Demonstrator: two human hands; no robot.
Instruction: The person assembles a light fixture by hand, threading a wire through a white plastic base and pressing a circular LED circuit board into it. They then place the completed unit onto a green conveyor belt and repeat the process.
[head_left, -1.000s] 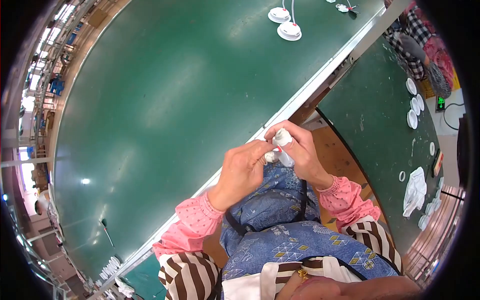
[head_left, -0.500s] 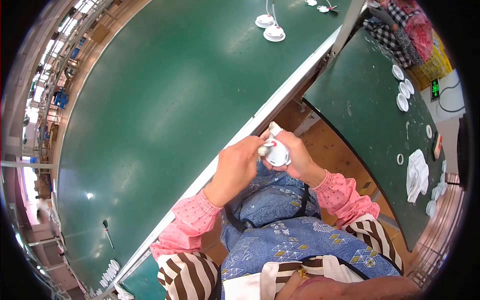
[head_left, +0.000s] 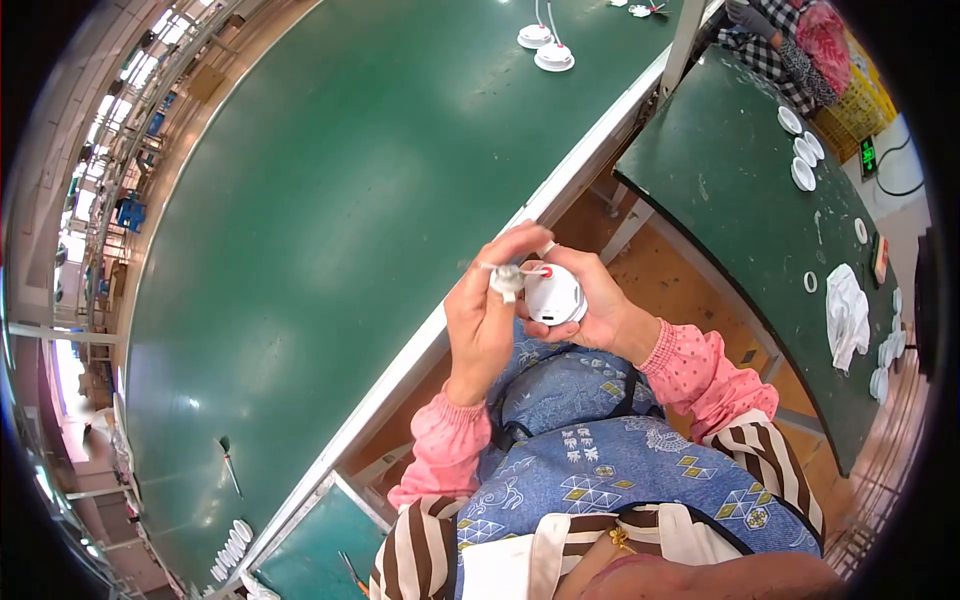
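Observation:
A white round housing (head_left: 555, 298) with a red ring and a small slot sits in my right hand (head_left: 603, 305), whose fingers wrap round its edge and underside. From the red ring a short pale cable runs toward my left hand (head_left: 480, 318). A blurred whitish-silver end piece (head_left: 508, 281) on the cable lies against the left thumb and fingers, which are curled about it. Both hands are above my lap, close to the table's edge.
The large green table (head_left: 330, 220) bears two white housings with cables (head_left: 553, 57), a brush (head_left: 229, 467) and a row of white discs (head_left: 232, 549). On the right table (head_left: 720, 200) are white rings (head_left: 809, 282), a white cloth (head_left: 847, 317) and white cups. Another person's sleeve (head_left: 800, 70) shows beyond.
My left hand has turned more upright, with its fingers raised over the housing. The cable's end piece has shifted left and up. The view has moved slightly, and a tool now shows at the lower left.

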